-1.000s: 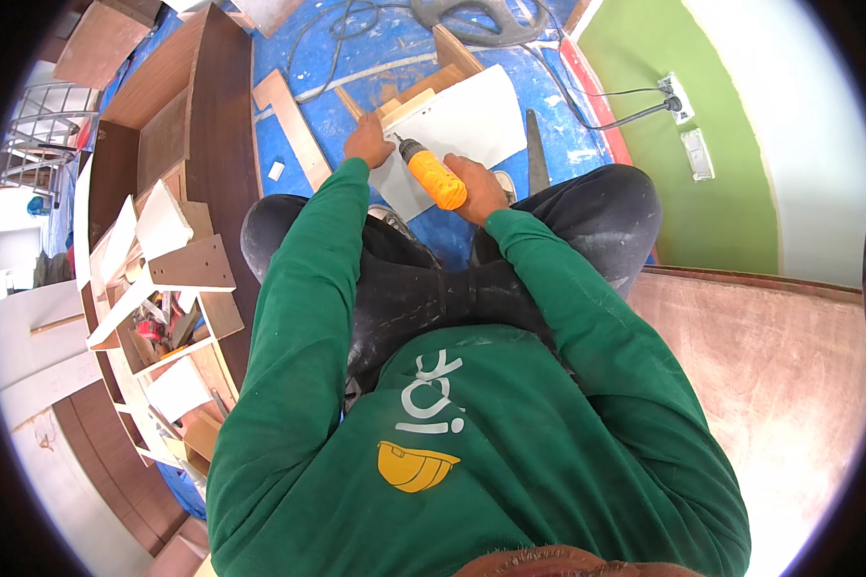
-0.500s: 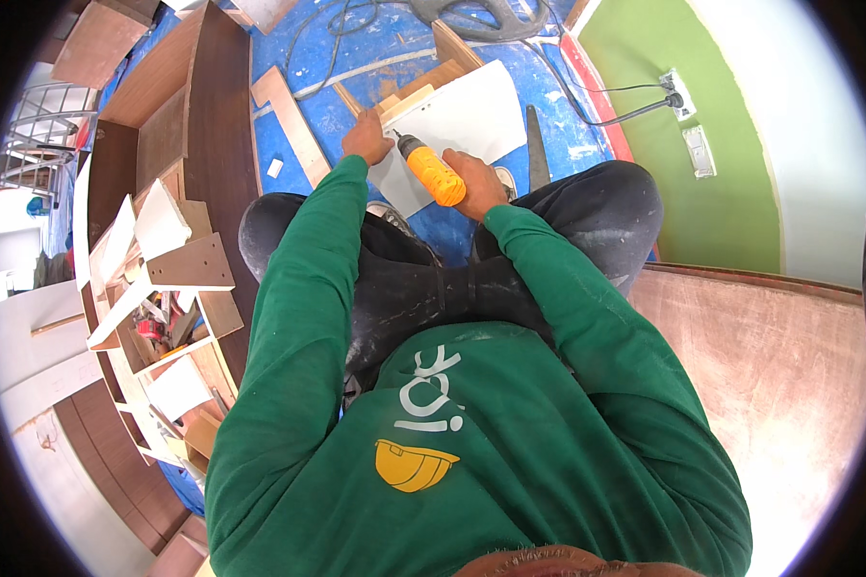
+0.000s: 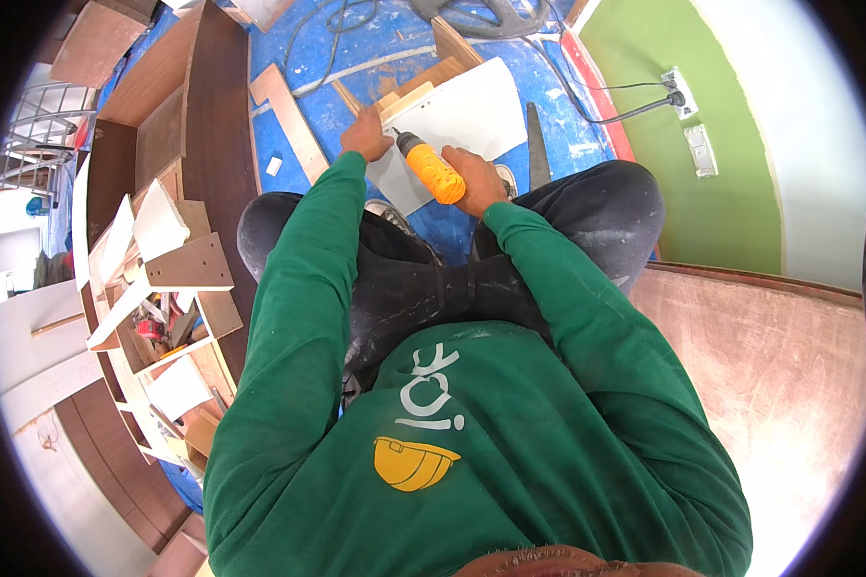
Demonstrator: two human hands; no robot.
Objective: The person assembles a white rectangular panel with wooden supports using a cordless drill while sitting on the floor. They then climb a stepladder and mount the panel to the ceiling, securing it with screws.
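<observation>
My right hand [image 3: 475, 183] is wrapped round a yellow and black cordless drill [image 3: 433, 171]. Its thin bit points up and left, at the left end of a white panel [image 3: 476, 111] with wooden strips [image 3: 412, 100] along its far edge. Whether the bit touches the panel I cannot tell. My left hand [image 3: 366, 135] grips the left corner of this panel assembly, close to the bit, its fingers curled over the edge. Both forearms are in green sleeves, and the panel lies between and beyond my bent knees.
A handsaw [image 3: 537, 144] lies right of the panel on the blue floor covering [image 3: 303, 38]. Left are an L-shaped board [image 3: 289, 125] and a long dark cabinet [image 3: 223, 125]. A wooden tool box [image 3: 192, 264] stands nearer. Cables run to a socket [image 3: 680, 93] in the green wall.
Almost nothing differs. Both hands, the drill and the panel keep their places, apart from a very slight shift of the whole view.
</observation>
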